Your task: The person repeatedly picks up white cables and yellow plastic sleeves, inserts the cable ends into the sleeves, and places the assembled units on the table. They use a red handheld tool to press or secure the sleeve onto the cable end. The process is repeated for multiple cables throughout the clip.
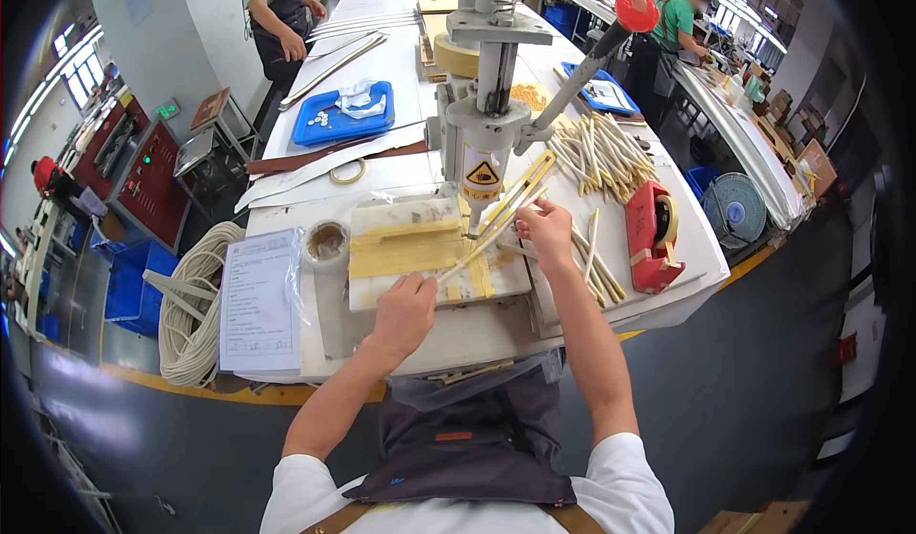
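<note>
A thin cream strap (489, 242) slants under the head of a hand-lever press (484, 143). My right hand (546, 235) pinches its upper part, just right of the press tip. My left hand (405, 311) is closed at the strap's lower end, its fingertips partly hidden. Beneath lies a pale work block (382, 293) covered with strips of yellow tape (401, 255). Further yellow-edged straps (531, 181) lie behind my right hand. The press has a grey lever with a red knob (636, 12).
Many cream straps with yellowish ends (596, 157) are heaped at the right, beside a red tape dispenser (655, 238). To the left are a tape roll (327, 245), a printed sheet (260, 300) and a coil of cord (196, 314). Blue trays (315, 131) stand farther back. Other people work beyond.
</note>
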`<state>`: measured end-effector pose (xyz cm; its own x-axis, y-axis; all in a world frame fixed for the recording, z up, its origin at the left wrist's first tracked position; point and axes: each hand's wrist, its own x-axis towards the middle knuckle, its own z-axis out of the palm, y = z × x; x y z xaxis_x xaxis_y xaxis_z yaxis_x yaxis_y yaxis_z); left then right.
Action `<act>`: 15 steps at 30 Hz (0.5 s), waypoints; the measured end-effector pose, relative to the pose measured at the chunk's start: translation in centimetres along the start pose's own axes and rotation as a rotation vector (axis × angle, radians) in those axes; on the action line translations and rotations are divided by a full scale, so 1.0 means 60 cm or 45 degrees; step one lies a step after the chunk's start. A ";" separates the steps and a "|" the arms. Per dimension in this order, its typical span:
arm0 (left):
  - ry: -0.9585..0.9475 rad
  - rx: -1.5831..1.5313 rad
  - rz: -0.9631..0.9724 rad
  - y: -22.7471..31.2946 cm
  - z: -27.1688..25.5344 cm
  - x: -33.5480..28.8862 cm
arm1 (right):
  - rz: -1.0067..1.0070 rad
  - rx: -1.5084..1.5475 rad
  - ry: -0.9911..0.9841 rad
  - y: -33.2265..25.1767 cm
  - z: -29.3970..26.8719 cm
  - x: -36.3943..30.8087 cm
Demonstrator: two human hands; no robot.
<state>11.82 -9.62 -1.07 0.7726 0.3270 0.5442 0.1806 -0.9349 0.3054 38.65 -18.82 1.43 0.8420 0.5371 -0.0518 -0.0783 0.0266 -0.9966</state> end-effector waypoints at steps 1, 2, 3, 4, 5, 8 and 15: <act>0.011 0.030 0.024 -0.003 0.002 0.001 | -0.056 -0.076 0.042 0.004 0.003 0.002; -0.001 0.037 0.014 -0.005 0.004 0.006 | -0.080 -0.182 0.074 0.005 0.007 0.006; -0.014 0.043 0.001 -0.008 0.004 0.013 | -0.100 -0.291 0.105 0.002 0.014 0.011; -0.026 0.049 -0.012 -0.009 0.005 0.016 | -0.121 -0.399 0.136 0.000 0.018 0.014; -0.037 0.057 -0.019 -0.011 0.007 0.015 | -0.169 -0.540 0.132 0.007 0.019 0.019; -0.079 0.087 -0.026 -0.016 0.011 0.021 | -0.424 -0.968 0.161 0.030 0.022 0.038; -0.152 0.079 -0.053 -0.017 0.002 0.013 | -0.873 -1.410 0.061 0.050 0.043 0.016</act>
<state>12.32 -8.41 -1.05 0.8300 0.3504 0.4338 0.2486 -0.9289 0.2747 37.82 -16.06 -1.43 0.5544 0.6605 0.5063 0.8322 -0.4355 -0.3431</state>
